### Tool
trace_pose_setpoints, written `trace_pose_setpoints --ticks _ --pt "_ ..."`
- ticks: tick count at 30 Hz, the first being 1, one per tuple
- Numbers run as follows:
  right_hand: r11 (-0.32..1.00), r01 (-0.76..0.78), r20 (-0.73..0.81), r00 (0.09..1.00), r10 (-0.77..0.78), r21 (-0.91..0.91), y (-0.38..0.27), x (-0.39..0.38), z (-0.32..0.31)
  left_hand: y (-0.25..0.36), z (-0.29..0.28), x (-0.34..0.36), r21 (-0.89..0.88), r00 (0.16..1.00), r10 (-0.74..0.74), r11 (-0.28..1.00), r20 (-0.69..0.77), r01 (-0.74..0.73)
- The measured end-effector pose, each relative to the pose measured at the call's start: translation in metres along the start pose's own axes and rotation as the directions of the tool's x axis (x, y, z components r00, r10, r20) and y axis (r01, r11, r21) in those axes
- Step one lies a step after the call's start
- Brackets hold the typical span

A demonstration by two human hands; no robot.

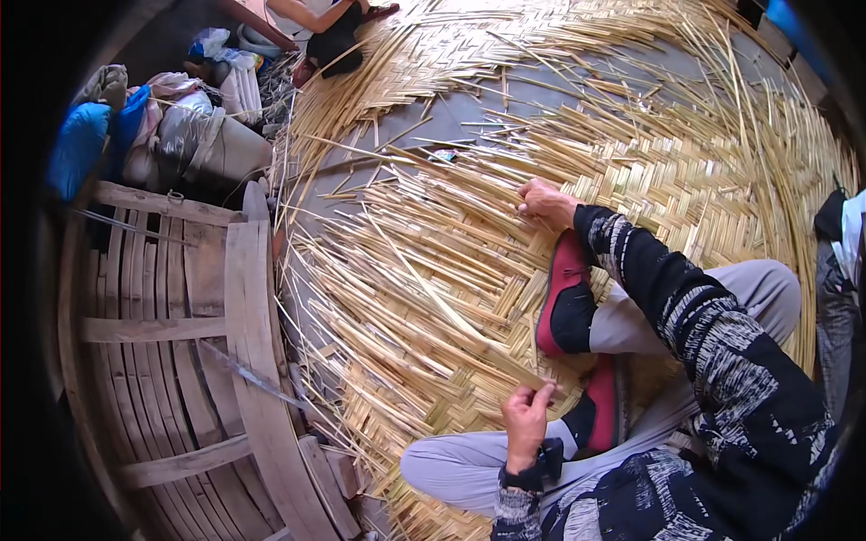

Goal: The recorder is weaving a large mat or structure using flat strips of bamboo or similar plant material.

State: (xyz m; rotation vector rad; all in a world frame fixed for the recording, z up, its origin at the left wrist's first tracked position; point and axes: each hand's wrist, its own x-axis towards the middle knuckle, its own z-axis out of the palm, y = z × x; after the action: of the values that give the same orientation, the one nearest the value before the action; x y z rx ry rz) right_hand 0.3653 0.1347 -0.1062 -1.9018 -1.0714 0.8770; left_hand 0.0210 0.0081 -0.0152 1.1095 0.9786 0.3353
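Bare-handed work on a woven mat (695, 185)
Left hand (525, 424) pinches a strip (462, 325); right hand (546, 202) curls low over the mat, its grip too hidden to tell.

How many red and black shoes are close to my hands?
2. One shoe is just below your right hand in the picture; the other shoe is beside your left hand. None there seems hidden.

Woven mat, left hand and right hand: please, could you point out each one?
Woven mat (663, 180), head view: on its woven strips.
Left hand (525, 424), head view: on its back.
Right hand (548, 200), head view: on its back.
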Motion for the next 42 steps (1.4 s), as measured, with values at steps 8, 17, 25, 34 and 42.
trace_pose_setpoints --ticks 8,17,25,34,42 --pt "0.964 0.146 -0.13 0.975 -0.177 -0.222 0.022 -0.005 -0.001 0.012 0.008 -0.013 -0.034 0.993 0.094 0.995 -0.068 -0.096" --pt "0.983 0.033 -0.315 0.945 -0.09 -0.18 -0.034 -0.04 -0.012 0.004 0.018 -0.008 0.035 0.983 0.186 0.982 0.006 -0.186" --pt "0.945 0.061 0.131 0.991 -0.019 -0.322 -0.069 -0.071 0.028 -0.006 0.012 -0.002 -0.215 0.959 0.14 0.957 -0.247 -0.195" --pt "0.793 0.048 0.112 0.993 0.026 -0.608 -0.059 -0.032 0.067 -0.008 -0.005 -0.012 -0.249 0.945 0.125 0.946 -0.303 -0.205" --pt "0.873 -0.243 0.175 0.923 0.342 -0.423 -0.062 -0.014 0.074 -0.024 -0.01 -0.009 -0.235 0.964 0.111 0.957 -0.242 -0.169"
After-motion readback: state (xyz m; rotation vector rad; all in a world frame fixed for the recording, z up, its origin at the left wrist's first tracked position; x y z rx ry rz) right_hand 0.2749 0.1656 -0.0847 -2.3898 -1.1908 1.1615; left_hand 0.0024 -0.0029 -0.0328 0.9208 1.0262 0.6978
